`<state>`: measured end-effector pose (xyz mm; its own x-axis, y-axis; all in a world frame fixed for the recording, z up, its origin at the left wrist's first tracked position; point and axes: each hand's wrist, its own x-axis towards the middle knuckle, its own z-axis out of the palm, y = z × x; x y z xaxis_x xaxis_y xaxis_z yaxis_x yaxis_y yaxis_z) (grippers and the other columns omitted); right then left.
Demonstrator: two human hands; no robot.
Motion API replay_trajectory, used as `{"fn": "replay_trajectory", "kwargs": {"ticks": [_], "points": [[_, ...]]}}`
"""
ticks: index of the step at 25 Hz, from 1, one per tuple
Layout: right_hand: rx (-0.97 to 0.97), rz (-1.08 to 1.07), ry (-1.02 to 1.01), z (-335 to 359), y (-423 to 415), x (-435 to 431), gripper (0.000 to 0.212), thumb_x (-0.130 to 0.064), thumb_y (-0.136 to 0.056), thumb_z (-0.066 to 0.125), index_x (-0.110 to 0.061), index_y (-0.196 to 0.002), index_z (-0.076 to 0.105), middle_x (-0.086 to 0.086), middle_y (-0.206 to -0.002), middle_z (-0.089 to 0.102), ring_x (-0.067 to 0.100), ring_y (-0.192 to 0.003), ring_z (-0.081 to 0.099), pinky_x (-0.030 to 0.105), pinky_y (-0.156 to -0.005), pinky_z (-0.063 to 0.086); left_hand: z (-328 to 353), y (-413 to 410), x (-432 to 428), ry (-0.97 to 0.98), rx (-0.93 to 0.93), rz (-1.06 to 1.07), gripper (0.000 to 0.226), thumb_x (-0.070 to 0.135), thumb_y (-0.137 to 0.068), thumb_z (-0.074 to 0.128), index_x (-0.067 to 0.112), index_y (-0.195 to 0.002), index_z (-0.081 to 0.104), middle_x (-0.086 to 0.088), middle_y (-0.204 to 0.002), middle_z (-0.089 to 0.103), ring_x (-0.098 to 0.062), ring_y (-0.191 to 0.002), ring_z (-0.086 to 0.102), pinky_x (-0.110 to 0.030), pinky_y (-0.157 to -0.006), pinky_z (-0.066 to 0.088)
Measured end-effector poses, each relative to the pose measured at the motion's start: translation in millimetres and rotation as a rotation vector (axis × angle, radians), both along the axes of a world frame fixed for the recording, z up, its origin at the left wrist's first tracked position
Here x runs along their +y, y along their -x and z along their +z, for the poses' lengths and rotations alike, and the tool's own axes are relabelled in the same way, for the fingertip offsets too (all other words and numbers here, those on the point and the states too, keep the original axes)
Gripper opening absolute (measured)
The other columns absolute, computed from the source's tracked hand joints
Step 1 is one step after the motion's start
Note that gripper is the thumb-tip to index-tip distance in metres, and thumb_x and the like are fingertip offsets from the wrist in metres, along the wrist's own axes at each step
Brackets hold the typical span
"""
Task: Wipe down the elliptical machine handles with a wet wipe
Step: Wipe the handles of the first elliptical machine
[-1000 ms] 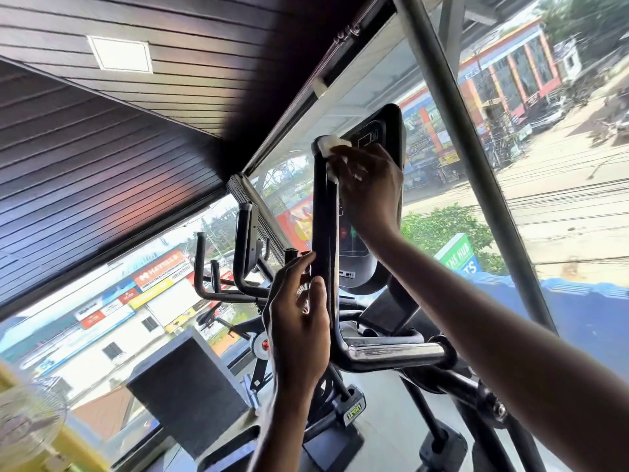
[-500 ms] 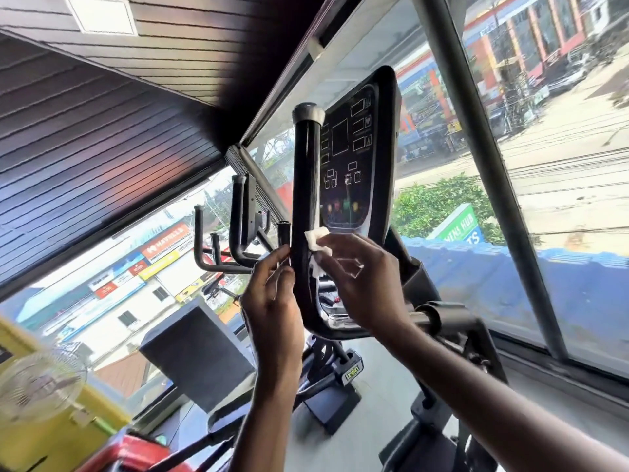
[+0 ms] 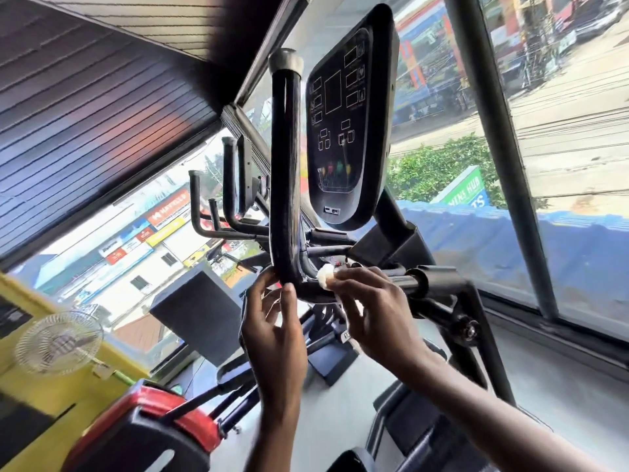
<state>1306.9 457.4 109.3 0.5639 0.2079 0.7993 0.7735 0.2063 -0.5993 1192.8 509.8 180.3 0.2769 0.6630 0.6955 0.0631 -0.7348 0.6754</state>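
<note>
"Wet wipe [image 3: 325,275], location?"

"Bunched white wad, pinched in the fingertips of the right hand [image 3: 371,311]. Pressed on the handle [image 3: 286,165] at the inner side of its lower bend, where the upright tube curves toward the machine."

"Left hand?"

"Left hand [image 3: 275,321] at the same bend, opposite the wipe. Fingers curl round the outer side, thumb on the front of the tube. Hands near each other, tube between them, not touching."

"Handle itself?"

"Upright, glossy black, grey cap [image 3: 286,61] on top. Console [image 3: 350,124] just beside it on the right: dark panel, a few coloured marks low down."

"Surroundings?"

"Neighbouring black handles [image 3: 228,178] behind, to the left. Window glass beyond, street and signboards outside. Small fan [image 3: 58,342] against a yellow surface, low left. Bottom of view blurred."
</note>
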Motion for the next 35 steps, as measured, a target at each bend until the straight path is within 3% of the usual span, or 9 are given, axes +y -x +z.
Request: {"fn": "replay_trajectory", "kwargs": {"ticks": [4,8,11,16,19,23,27,32,35], "points": [[0.182,-0.019,-0.014,1.8,-0.9,3.8,0.017,-0.009,-0.09,0.068,-0.019,-0.097,0.08,-0.006,-0.1,0.077,0.013,-0.089,0.072,0.033,-0.078,0.059,-18.7,-6.3,-2.1,-0.02,-0.029,0.013,0.038,0.011,-0.096,0.063,0.014,-0.133,0.058,0.001,-0.129,0.064,-0.005,-0.11,0.064,-0.011,-0.083,0.051],[0.073,-0.041,-0.09,-3.4,20.1,10.2,0.018,-0.011,-0.094,0.068,-0.016,-0.108,0.078,-0.002,-0.11,0.074,0.019,-0.101,0.068,0.026,-0.088,0.053,-37.2,-14.6,0.8,-0.053,-0.064,0.046,0.049,0.013,-0.094,0.066,0.019,-0.139,0.05,0.007,-0.136,0.057,-0.013,-0.121,0.06,-0.042,-0.096,0.055],[0.053,-0.123,-0.066,-28.6,-0.2,11.4,0.019,-0.012,-0.096,0.064,-0.012,-0.11,0.077,0.002,-0.111,0.074,0.021,-0.099,0.067,0.026,-0.088,0.053,-44.3,-22.7,-3.9,-0.037,-0.105,0.029,0.056,0.012,-0.094,0.067,0.017,-0.145,0.045,0.002,-0.14,0.053,-0.003,-0.117,0.059,-0.03,-0.096,0.055],[0.164,-0.298,0.119,-83.3,-56.1,6.1,0.022,-0.003,-0.089,0.069,-0.01,-0.108,0.077,0.006,-0.108,0.076,0.027,-0.096,0.07,0.029,-0.087,0.053,-48.5,-32.7,-5.9,-0.026,-0.178,-0.016,0.059,0.013,-0.093,0.064,0.013,-0.148,0.041,-0.004,-0.142,0.05,-0.011,-0.114,0.062,-0.019,-0.092,0.053],[0.244,-0.335,0.167,-87.9,-71.8,4.2,0.025,0.001,-0.085,0.069,-0.011,-0.105,0.078,0.007,-0.106,0.077,0.029,-0.1,0.071,0.028,-0.088,0.052,-51.3,-34.5,-6.1,-0.038,-0.203,-0.032,0.059,0.006,-0.094,0.063,0.01,-0.148,0.04,0.003,-0.14,0.048,-0.016,-0.114,0.062,-0.019,-0.092,0.053],[0.189,-0.291,0.07,-85.0,-50.6,11.8,0.021,-0.005,-0.09,0.069,-0.011,-0.109,0.077,0.003,-0.108,0.075,0.016,-0.099,0.067,0.025,-0.088,0.052,-52.7,-35.9,-2.6,-0.042,-0.217,-0.067,0.06,0.012,-0.093,0.063,0.008,-0.148,0.04,-0.006,-0.144,0.047,-0.022,-0.114,0.062,-0.02,-0.093,0.053],[0.241,-0.397,0.16,-105.2,-75.8,7.7,0.028,0.002,-0.086,0.071,-0.011,-0.11,0.076,0.007,-0.109,0.076,0.028,-0.098,0.071,0.033,-0.088,0.055,-53.8,-30.1,4.2,-0.075,-0.211,-0.102,0.06,0.009,-0.092,0.067,0.008,-0.146,0.042,-0.01,-0.141,0.048,-0.026,-0.114,0.063,-0.02,-0.092,0.054],[0.22,-0.382,0.102,-92.7,-48.8,18.9,0.022,-0.006,-0.091,0.068,-0.011,-0.111,0.077,0.003,-0.112,0.075,0.018,-0.102,0.068,0.02,-0.094,0.048,-53.7,-28.0,10.4,-0.062,-0.224,-0.118,0.059,0.012,-0.091,0.069,0.01,-0.145,0.044,0.003,-0.133,0.051,-0.023,-0.108,0.065,-0.028,-0.09,0.057],[0.291,-0.449,0.113,-90.4,-48.5,18.0,0.028,0.002,-0.085,0.07,-0.01,-0.11,0.076,0.006,-0.109,0.076,0.025,-0.098,0.071,0.018,-0.091,0.043,-53.4,-25.9,13.9,-0.053,-0.24,-0.161,0.061,0.007,-0.09,0.071,0.008,-0.145,0.044,0.009,-0.134,0.05,-0.015,-0.111,0.063,-0.034,-0.09,0.059]]}}
